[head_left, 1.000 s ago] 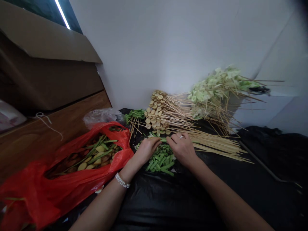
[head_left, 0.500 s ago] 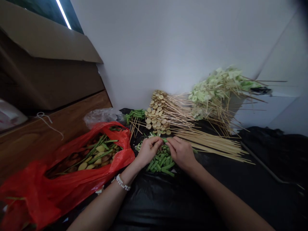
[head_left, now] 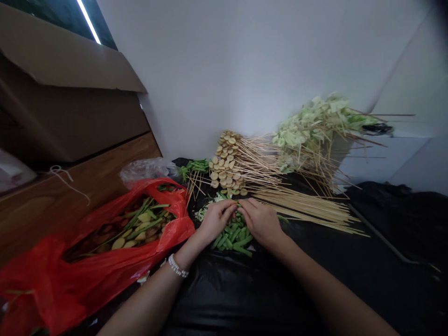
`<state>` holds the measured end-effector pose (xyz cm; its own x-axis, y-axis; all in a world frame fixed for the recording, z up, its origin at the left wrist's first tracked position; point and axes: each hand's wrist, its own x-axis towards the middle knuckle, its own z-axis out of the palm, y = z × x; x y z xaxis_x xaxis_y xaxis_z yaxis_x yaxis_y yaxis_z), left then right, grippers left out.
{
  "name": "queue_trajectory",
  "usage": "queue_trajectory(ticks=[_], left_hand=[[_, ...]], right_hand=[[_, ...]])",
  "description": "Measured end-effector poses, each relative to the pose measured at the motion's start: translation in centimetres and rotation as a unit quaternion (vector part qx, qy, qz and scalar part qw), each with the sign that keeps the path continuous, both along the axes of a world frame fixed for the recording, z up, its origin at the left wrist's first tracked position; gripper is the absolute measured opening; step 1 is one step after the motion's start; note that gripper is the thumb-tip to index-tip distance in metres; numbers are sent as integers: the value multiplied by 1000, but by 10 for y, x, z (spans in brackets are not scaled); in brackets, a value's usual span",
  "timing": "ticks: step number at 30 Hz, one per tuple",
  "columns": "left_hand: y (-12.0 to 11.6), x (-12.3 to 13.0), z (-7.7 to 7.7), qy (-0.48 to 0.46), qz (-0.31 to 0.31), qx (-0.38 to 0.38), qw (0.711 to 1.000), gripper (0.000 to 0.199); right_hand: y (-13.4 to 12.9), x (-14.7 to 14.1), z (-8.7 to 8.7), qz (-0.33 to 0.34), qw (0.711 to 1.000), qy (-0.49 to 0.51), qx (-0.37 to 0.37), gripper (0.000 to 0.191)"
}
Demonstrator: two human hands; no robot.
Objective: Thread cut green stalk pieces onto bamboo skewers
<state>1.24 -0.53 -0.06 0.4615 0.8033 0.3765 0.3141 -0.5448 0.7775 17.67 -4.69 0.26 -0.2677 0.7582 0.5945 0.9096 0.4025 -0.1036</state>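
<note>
1. Fingertips of the left hand (head_left: 214,218) and right hand (head_left: 262,223) are pinching a green bean (head_left: 239,204), apparently snapping it.
2. Bean pieces (head_left: 238,235) are lying beneath; breaking is probably calling for firm, opposing grips.

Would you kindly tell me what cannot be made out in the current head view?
All in the head view:
Green bean piece: its full length, hidden by the left hand and right hand.
Red plastic bag: whatever lies deeper inside, hidden by the vegetables on top.
Whitish object: cut off by the left edge.
Black item by the leafy skewers: too small and blurred to identify.
</note>
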Motion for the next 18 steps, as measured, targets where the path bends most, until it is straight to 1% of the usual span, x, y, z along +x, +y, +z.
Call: queue_trajectory(ticks=[2, 4, 7, 9, 10, 12, 14, 16, 18], left_hand=[[-2, -1, 2, 80, -2, 87, 993, 26], [-3, -2, 2, 144, -14, 131, 981, 25], [-5, -3, 0, 245, 4, 159, 956, 20], [-5, -4, -1, 299, 30, 168, 939, 15], [-6, -3, 0, 312, 42, 170, 934, 13], [-7, -2, 2, 296, 57, 169, 939, 13], [-9, 0, 6, 240, 57, 148, 958, 16], [-10, 2, 9, 174, 45, 111, 978, 19], [-11, 3, 11, 113, 32, 67, 991, 21]], right_hand=[[0, 1, 0, -13, 998, -64, 10, 17], [1, 1, -1, -12, 993, -111, 24, 14], [2, 0, -4, 8, 989, -145, 29, 11], [1, -2, -4, 19, 989, -143, 28, 14], [0, -3, -4, 23, 990, -136, 31, 15], [-2, -4, -3, 29, 991, -119, 52, 17], [-4, -5, -2, 37, 991, -102, 83, 17], [-5, -5, -1, 47, 989, -89, 111, 19], [-6, -4, -1, 53, 987, -78, 129, 22]])
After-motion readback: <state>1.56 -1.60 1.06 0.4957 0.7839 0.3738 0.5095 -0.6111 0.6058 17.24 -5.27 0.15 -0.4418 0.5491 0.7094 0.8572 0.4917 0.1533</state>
